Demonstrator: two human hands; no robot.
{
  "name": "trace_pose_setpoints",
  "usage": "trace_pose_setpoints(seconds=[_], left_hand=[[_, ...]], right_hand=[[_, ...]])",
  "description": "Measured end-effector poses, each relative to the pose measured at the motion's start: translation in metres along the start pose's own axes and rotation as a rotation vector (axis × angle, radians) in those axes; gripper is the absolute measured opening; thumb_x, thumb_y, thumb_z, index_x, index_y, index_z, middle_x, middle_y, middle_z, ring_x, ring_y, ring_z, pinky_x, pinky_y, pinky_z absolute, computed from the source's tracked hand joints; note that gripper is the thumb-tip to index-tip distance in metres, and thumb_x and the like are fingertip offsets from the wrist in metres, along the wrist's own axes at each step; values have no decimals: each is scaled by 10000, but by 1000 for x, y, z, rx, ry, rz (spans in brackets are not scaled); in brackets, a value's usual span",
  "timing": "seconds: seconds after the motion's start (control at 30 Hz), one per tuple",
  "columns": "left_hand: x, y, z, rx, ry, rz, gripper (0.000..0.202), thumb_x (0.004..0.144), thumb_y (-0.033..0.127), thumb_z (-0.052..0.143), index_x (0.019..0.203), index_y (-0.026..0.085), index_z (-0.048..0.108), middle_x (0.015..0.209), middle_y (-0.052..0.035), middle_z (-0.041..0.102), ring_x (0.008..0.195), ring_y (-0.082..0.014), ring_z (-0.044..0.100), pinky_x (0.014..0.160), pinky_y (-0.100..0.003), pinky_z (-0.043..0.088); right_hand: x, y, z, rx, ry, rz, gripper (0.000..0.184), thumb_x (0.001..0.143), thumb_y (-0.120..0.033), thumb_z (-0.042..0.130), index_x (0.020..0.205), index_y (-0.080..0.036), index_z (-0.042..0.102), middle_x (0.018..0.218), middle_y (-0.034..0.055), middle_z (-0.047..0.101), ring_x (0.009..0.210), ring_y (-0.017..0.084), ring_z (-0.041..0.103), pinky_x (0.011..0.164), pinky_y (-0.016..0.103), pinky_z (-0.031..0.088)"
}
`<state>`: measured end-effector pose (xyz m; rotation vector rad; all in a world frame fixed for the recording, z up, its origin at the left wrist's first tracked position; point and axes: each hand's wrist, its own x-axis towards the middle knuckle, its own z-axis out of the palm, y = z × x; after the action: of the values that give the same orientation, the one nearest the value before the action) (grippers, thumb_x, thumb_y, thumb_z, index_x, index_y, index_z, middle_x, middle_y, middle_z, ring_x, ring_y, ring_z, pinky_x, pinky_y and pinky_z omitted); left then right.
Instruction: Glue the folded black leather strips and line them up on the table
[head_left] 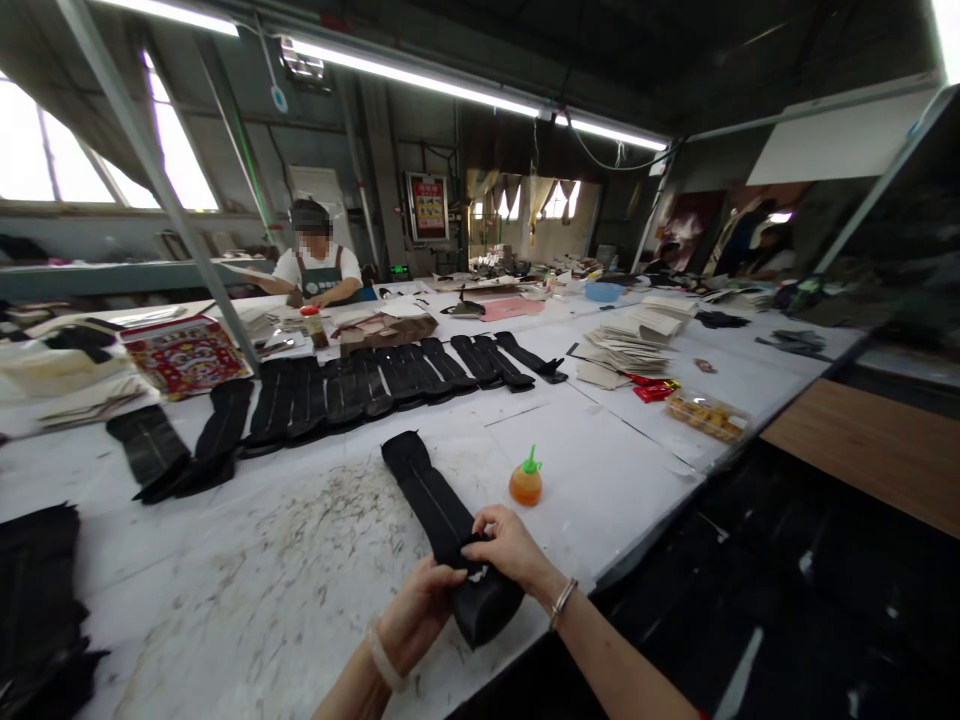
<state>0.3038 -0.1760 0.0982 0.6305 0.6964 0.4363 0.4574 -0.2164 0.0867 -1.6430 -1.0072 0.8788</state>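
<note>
A long black boot upper (pixel 439 500) with a light seam or zip line along its shaft lies across the white table, its rounded end towards me. My left hand (pixel 421 605) grips its near left edge, thumb on top. From the right, my right hand (pixel 504 545) pinches the upper just above its rounded end, fingers closed. Between the hands, a small whitish patch (pixel 478 574) shows on the black material; what it is I cannot make out. Just beyond my right hand stands a squeeze bottle (pixel 526 480) with orange liquid and a green nozzle.
Several black boot uppers (pixel 360 385) lie in a row across the table (pixel 300 560); more dark pieces (pixel 37 600) are at the left. Stacked pale sheets (pixel 626 345), a clear box of yellowish items (pixel 706 415) and a brown board (pixel 870 440) are rightward. A person (pixel 319 260) works opposite.
</note>
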Motion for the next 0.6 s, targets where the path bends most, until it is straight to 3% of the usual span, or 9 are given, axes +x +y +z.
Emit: trace_pose_setpoints(seconds=[0.13, 0.27, 0.33, 0.4, 0.47, 0.53, 0.6], left_hand=[[1, 3, -6, 265, 46, -49, 399, 623, 374, 798, 931, 137, 707, 835, -62, 719, 732, -164, 644, 665, -244, 474], [7, 13, -20, 942, 150, -73, 429, 693, 579, 671, 669, 151, 648, 533, -40, 600, 499, -177, 563, 518, -286, 406], [6, 21, -27, 1358, 267, 23, 458, 727, 599, 611, 566, 172, 585, 481, -42, 550, 511, -210, 569, 537, -312, 402], [4, 29, -29, 1622, 344, 232, 370, 720, 535, 637, 652, 172, 620, 624, -66, 629, 646, -243, 620, 620, -328, 429], [7, 36, -27, 1686, 214, 410, 376, 645, 436, 724, 930, 196, 667, 994, -91, 686, 841, -257, 644, 735, -334, 449], [17, 42, -24, 1638, -68, 455, 642, 551, 369, 795, 1159, 274, 613, 1319, -79, 562, 1024, -274, 614, 842, -330, 438], [33, 48, -21, 1598, -305, 419, 730, 479, 369, 838, 1172, 314, 614, 1364, -58, 521, 1096, -294, 582, 888, -323, 422]], right_hand=[[0, 11, 10, 30, 0, 98, 188, 582, -106, 682, 622, -191, 519, 548, -80, 482, 535, 105, 473, 504, 211, 358], [-1, 21, 17, 1, 59, 133, 236, 529, -67, 701, 593, -188, 509, 531, -92, 463, 542, 94, 437, 501, 206, 328], [-2, 24, 21, -26, 80, 142, 245, 511, -77, 729, 587, -186, 523, 521, -91, 466, 538, 97, 434, 494, 214, 313], [-4, 26, 24, -54, 89, 141, 261, 488, -83, 754, 571, -184, 528, 512, -91, 466, 533, 98, 428, 490, 222, 301], [-7, 26, 27, -79, 95, 132, 270, 481, -80, 758, 550, -185, 520, 502, -91, 463, 529, 100, 422, 490, 228, 293], [-9, 25, 30, -96, 98, 115, 268, 492, -78, 749, 538, -187, 509, 496, -90, 467, 526, 102, 424, 493, 233, 293], [-12, 23, 32, -104, 102, 88, 264, 510, -82, 739, 536, -190, 499, 504, -86, 481, 533, 105, 435, 501, 234, 303]])
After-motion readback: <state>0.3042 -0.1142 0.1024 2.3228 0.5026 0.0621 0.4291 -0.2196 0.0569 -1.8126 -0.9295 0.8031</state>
